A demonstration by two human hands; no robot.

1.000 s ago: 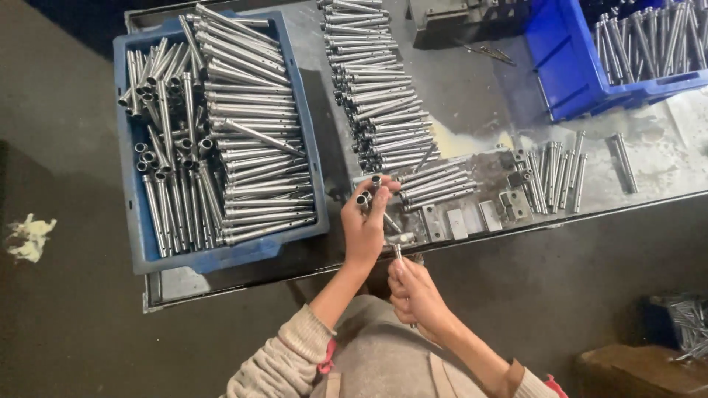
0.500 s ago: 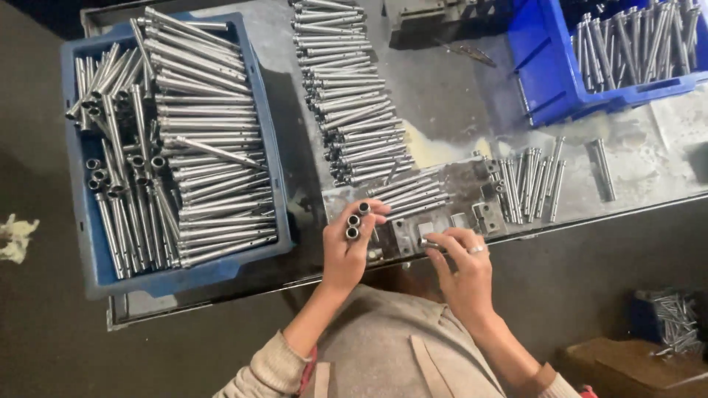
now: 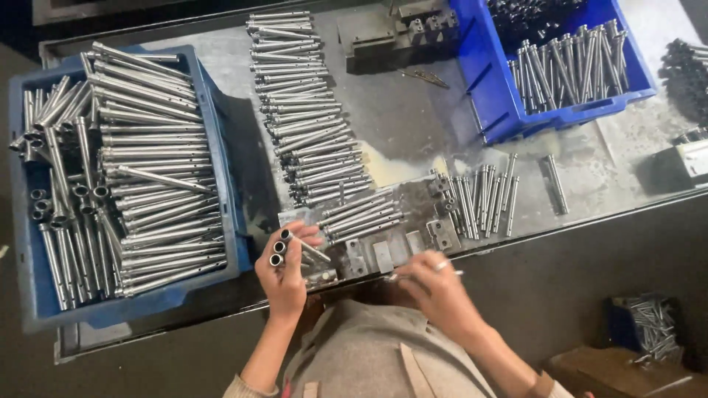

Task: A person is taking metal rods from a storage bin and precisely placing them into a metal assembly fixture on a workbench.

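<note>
Metal tubes (image 3: pixel 279 249) sit bunched in the left hand (image 3: pixel 284 276), while the right hand (image 3: pixel 435 284), at three o'clock, pinches a thin pin (image 3: pixel 424 274), ready for fitting.

no packages, labels, signs or screens anywhere in view

The right hand (image 3: pixel 435 284) is smeared by motion, so the thin piece at its fingertips cannot be made out. The tubes (image 3: pixel 282 249) in the left hand (image 3: pixel 286 276) show only their open ends; their lengths hide behind the fingers. Far right of both hands, a dark pile (image 3: pixel 687 70) runs off the frame edge.
</note>
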